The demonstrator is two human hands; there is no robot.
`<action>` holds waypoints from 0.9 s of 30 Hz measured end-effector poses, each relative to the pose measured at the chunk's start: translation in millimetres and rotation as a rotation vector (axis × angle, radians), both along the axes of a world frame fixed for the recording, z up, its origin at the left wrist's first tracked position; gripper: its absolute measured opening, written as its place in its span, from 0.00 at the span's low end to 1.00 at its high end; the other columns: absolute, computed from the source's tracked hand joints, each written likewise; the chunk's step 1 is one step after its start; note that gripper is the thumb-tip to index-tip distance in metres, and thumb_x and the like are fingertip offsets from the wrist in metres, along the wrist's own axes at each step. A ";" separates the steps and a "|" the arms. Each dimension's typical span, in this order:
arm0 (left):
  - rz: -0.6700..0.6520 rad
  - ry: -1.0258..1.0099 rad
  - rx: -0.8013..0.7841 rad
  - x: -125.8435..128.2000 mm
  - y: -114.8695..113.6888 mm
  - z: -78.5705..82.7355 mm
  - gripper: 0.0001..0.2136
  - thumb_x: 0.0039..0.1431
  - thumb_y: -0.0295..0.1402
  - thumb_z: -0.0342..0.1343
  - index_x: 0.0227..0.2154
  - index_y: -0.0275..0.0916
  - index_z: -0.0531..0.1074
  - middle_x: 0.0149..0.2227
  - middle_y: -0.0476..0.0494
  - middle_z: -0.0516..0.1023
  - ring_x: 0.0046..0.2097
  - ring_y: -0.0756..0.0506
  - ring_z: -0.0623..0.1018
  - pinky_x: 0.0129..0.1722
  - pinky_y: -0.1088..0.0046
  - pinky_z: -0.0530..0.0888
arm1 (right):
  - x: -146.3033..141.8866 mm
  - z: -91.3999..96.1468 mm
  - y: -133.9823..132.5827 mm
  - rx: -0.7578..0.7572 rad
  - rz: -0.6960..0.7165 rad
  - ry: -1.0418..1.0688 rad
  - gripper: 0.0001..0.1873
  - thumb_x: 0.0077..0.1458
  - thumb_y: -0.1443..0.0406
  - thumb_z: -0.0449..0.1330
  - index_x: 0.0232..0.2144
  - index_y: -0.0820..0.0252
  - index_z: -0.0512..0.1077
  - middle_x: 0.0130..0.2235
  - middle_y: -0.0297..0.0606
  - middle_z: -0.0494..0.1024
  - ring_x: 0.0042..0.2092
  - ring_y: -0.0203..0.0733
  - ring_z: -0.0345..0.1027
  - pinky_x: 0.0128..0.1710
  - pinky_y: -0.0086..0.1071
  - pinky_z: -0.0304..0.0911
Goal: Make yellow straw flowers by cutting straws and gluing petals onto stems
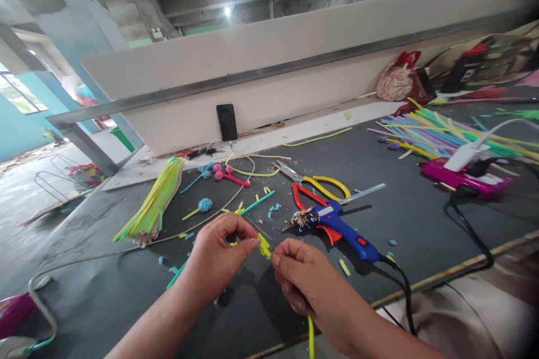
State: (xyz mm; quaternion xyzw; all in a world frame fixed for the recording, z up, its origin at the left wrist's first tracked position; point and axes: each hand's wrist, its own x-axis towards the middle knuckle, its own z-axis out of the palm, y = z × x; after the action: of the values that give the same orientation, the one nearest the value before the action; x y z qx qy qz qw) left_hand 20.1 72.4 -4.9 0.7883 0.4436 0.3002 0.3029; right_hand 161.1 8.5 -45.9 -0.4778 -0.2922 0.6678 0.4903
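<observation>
Left hand: the person's left hand (pixel 225 252) is narrowed to a pinch, thumb and forefinger on a small, bright yellow fuzzy piece (pixel 264 245).
Right hand: the right hand (pixel 303 275) is curled, its thumb and forefinger closed at the other end of that piece.
Yellow piece: it is between the two sets of fingertips, above the dark grey worktop (pixel 404 207).
Yellow stem: a long, bright yellow fuzzy stem (pixel 311 336) hangs below the right hand; whether it joins the piece cannot be told.
Glue gun: a blue glue gun with a red trigger (pixel 347 227) lies just beyond the right hand, its nozzle pointing left.
Scissors: scissors with red and yellow handles (pixel 296 176) lie behind the glue gun, blades apart.
Fuzzy balls: a light blue ball on a yellow stem (pixel 205 205) lies beyond the left hand; farther back are a pink cluster on a stem (pixel 229 175) and a blue one (pixel 197 176).
Bundle: yellow-green fuzzy stems (pixel 154 202) lie gathered at left.
Phone: a black smartphone (pixel 227 122) leans upright against the pale partition.
</observation>
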 end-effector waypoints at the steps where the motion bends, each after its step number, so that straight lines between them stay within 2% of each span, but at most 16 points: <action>1: 0.003 0.004 0.000 0.1 0.3 -0.3 0.01 0.46 0.28 0.56 0.22 0.38 0.71 0.25 0.49 0.73 0.29 0.49 0.69 0.30 0.74 0.65 | -0.1 -0.4 0.3 -0.001 0.000 -0.002 0.11 0.47 0.60 0.57 0.21 0.58 0.59 0.13 0.21 0.58 0.12 0.23 0.43 0.12 0.23 0.34; 5: -0.004 -0.016 -0.026 -2.6 3.0 -2.4 0.01 0.46 0.29 0.57 0.23 0.38 0.71 0.25 0.50 0.72 0.29 0.49 0.69 0.29 0.74 0.65 | -0.7 -2.0 0.7 -0.010 -0.014 -0.018 0.11 0.46 0.61 0.58 0.21 0.58 0.60 0.12 0.20 0.58 0.12 0.24 0.43 0.11 0.23 0.34; 12: 0.009 -0.170 -0.188 -13.6 13.8 -6.6 0.06 0.47 0.34 0.59 0.24 0.38 0.70 0.24 0.50 0.70 0.27 0.51 0.68 0.27 0.75 0.65 | -2.3 0.3 0.7 -0.041 -0.017 -0.012 0.10 0.44 0.61 0.58 0.21 0.57 0.59 0.12 0.21 0.59 0.12 0.23 0.43 0.12 0.23 0.33; 19: -0.024 -0.152 -0.182 -10.4 14.3 -8.0 0.06 0.46 0.33 0.60 0.25 0.38 0.70 0.24 0.52 0.69 0.27 0.52 0.67 0.27 0.77 0.64 | -0.6 -5.5 -0.5 0.003 -0.001 0.005 0.10 0.48 0.61 0.57 0.22 0.58 0.60 0.13 0.20 0.58 0.12 0.23 0.43 0.12 0.23 0.34; 24: 0.121 -0.167 -0.098 -33.6 40.4 -3.4 0.08 0.46 0.37 0.59 0.27 0.37 0.71 0.25 0.51 0.71 0.28 0.50 0.69 0.28 0.76 0.65 | 3.1 -8.8 0.1 0.022 -0.013 0.054 0.11 0.48 0.60 0.58 0.22 0.58 0.60 0.14 0.22 0.60 0.13 0.23 0.44 0.13 0.24 0.34; 27: 0.168 -0.062 -0.003 -51.5 61.1 -5.5 0.09 0.47 0.37 0.57 0.29 0.37 0.73 0.27 0.49 0.73 0.29 0.49 0.71 0.29 0.76 0.65 | 6.6 -6.8 0.4 0.036 -0.032 0.036 0.11 0.48 0.60 0.58 0.22 0.58 0.60 0.15 0.22 0.60 0.13 0.23 0.44 0.14 0.25 0.33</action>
State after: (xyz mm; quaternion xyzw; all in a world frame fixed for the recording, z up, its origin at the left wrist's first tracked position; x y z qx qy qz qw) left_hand -31.4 133.5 -10.4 0.7380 0.4991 0.3481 0.2916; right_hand 167.7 8.9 -52.6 -0.4613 -0.2877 0.6631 0.5145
